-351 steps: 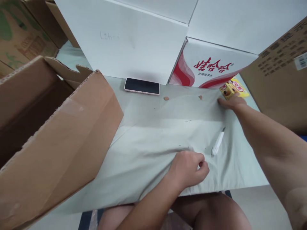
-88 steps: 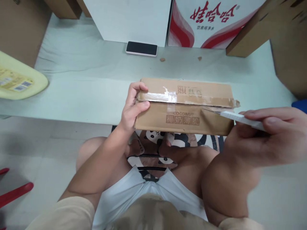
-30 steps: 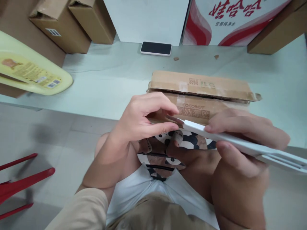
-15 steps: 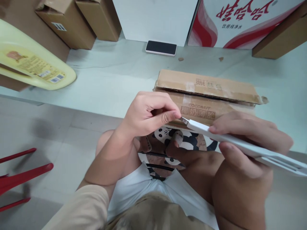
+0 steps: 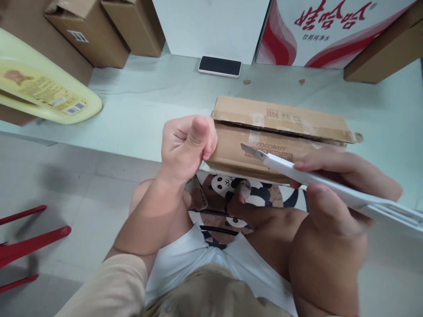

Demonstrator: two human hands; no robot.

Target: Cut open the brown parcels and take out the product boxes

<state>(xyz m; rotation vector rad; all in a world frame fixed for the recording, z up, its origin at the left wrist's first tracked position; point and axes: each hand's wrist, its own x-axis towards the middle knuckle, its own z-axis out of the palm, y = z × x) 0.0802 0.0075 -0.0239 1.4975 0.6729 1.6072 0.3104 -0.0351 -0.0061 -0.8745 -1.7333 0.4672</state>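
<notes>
A flat brown cardboard box (image 5: 280, 127) with clear tape and the word COCONUT lies at the near edge of the cloth-covered table (image 5: 142, 114). Its top flap is slightly lifted along the front. My left hand (image 5: 187, 145) is curled into a fist against the box's left end, thumb up; what it pinches, if anything, is hidden. My right hand (image 5: 333, 189) grips a white utility knife (image 5: 317, 178), whose short blade points left in front of the box's front face.
A phone (image 5: 220, 66) lies face up at the back by a white box (image 5: 211, 22) and a red-and-white carton (image 5: 330, 31). Brown boxes (image 5: 99, 26) stand at the back left, a pale yellow package (image 5: 42, 92) lies left. Red chair legs (image 5: 29, 246) show on the floor.
My left fingers have left the knife's blade tip and closed into a fist at the box's left end. The knife has risen slightly, blade exposed before the box front.
</notes>
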